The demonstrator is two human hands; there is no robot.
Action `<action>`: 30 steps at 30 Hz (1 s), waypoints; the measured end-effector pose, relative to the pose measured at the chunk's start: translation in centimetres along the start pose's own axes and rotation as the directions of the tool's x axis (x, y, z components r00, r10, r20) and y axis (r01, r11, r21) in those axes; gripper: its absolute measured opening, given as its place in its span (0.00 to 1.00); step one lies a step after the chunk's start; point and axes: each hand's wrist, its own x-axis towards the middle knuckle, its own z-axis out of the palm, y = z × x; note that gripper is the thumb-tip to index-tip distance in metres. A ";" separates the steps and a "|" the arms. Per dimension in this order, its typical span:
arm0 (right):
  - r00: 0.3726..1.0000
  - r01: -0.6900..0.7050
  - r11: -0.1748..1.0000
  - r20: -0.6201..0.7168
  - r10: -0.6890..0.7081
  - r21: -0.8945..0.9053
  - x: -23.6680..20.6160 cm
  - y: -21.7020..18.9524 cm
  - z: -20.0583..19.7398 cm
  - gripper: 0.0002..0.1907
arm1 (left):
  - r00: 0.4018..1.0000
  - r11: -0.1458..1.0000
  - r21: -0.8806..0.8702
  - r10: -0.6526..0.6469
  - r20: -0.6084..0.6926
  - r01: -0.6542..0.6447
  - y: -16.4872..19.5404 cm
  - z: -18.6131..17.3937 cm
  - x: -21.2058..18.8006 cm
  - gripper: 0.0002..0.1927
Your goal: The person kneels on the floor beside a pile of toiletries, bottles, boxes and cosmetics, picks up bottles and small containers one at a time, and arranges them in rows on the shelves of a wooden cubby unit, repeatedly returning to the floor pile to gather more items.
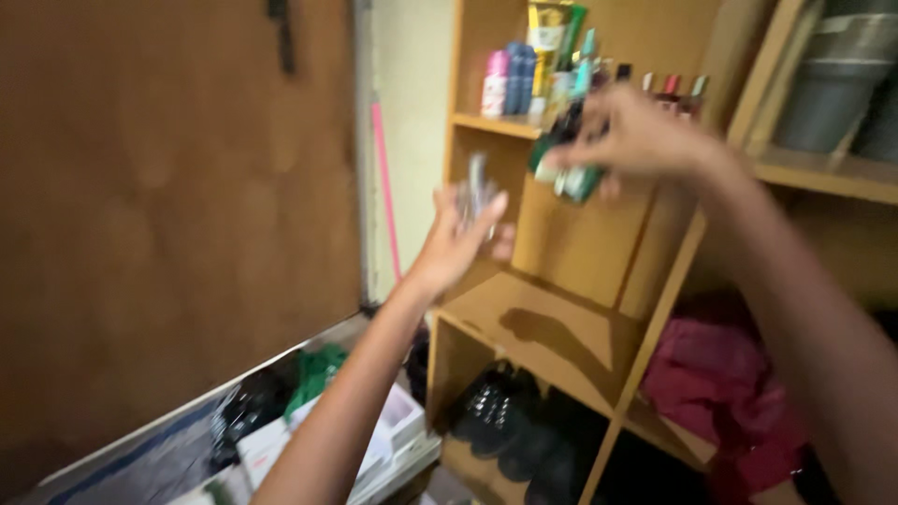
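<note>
My left hand (pixel 458 238) is raised in front of a wooden shelf unit (pixel 561 337) and holds a small clear glassy bottle (pixel 477 192) between its fingers. My right hand (pixel 641 136) is higher, at the upper shelf, closed on a dark green bottle (pixel 572 154); motion blur hides its shape. Just behind it, a row of bottles and tubes (pixel 533 70) in pink, blue, yellow and green stands on the upper shelf, with small red-capped bottles (pixel 673 93) to the right.
Dark shoes (pixel 510 421) fill the lower compartment, red cloth (pixel 720 383) lies to the right. Grey buckets (pixel 832 84) sit on the top right shelf. A brown door (pixel 178 206) and a pink stick (pixel 383 178) are left; boxes and a green bag (pixel 313 374) lie below.
</note>
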 end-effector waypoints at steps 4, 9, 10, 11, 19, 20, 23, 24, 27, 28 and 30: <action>0.988 -0.136 0.991 -0.078 0.135 -0.006 5.8 3.0 -4.8 0.24 | 0.982 0.971 0.167 0.181 -0.047 -0.171 0.2 2.1 11.2 0.26; 0.947 -0.317 0.935 -0.004 0.321 -0.161 14.3 7.7 -7.1 0.26 | 0.944 0.918 0.233 0.329 0.010 -0.322 0.0 3.1 22.6 0.22; 0.932 -0.348 0.919 0.038 0.361 -0.186 15.3 8.4 -7.2 0.27 | 0.962 0.931 0.244 0.272 0.030 -0.271 -0.1 3.3 24.1 0.22; 0.913 -0.377 0.902 0.081 0.400 -0.210 16.3 9.2 -7.0 0.28 | 0.976 0.941 0.258 0.213 0.049 -0.218 -0.5 3.3 25.2 0.21; 0.810 -0.558 0.827 0.173 0.560 -0.062 20.8 15.0 -4.4 0.33 | 0.999 0.802 0.596 0.041 0.021 -0.046 -4.4 3.8 31.8 0.28; 0.826 -0.544 0.838 0.151 0.544 -0.042 20.7 15.3 -4.3 0.33 | 1.000 0.795 0.606 0.014 0.015 -0.020 -5.0 3.6 32.3 0.29; 0.857 -0.504 0.863 0.101 0.505 -0.039 20.3 15.4 -4.0 0.32 | 0.994 0.779 0.618 -0.102 -0.041 0.105 -6.9 3.3 33.9 0.31; 0.860 -0.495 0.866 0.098 0.500 -0.075 20.1 15.4 -4.0 0.30 | 0.987 0.771 0.617 -0.147 -0.068 0.157 -7.6 3.4 34.3 0.32; 0.870 -0.482 0.871 0.072 0.489 -0.089 19.5 15.1 -3.7 0.28 | 0.985 0.967 0.252 -0.073 0.158 0.031 -9.5 3.9 35.5 0.23; 0.873 -0.480 0.874 0.058 0.485 -0.077 19.2 14.9 -3.7 0.28 | 0.983 0.946 0.313 -0.132 0.127 0.086 -10.0 3.9 35.9 0.21; 0.843 -0.528 0.830 0.011 0.538 -0.181 18.6 14.5 -3.9 0.27 | 0.968 0.883 0.425 -0.244 0.053 0.199 -10.7 4.0 36.1 0.18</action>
